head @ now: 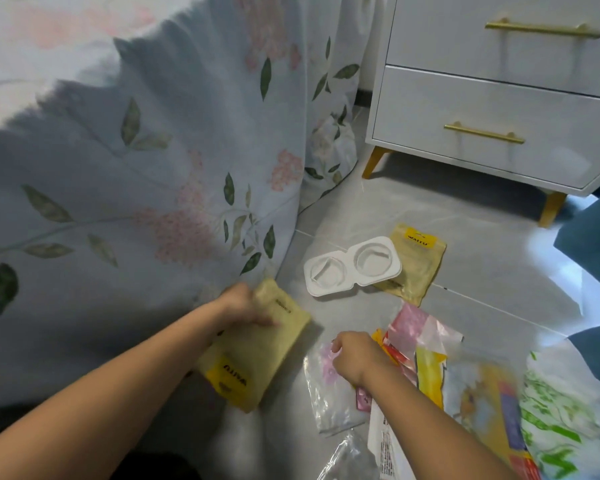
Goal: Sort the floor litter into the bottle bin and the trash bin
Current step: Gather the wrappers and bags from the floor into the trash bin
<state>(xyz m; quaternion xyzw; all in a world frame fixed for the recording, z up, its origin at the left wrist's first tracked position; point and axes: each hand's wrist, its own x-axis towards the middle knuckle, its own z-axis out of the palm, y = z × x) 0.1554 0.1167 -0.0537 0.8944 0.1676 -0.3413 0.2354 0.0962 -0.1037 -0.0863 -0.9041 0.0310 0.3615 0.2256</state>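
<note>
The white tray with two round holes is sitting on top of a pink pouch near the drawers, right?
Not quite. The head view shows the white tray resting partly on a tan pouch with a yellow label, not a pink one. It does lie on the floor near the white drawers, and it does have two round hollows.

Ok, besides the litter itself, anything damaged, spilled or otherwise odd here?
Nothing spilled or broken. The white moulded tray lies partly on a tan pouch; wrappers overlap in a loose heap by the right hand. The left hand grips a second tan pouch. No bin is in view.
</note>
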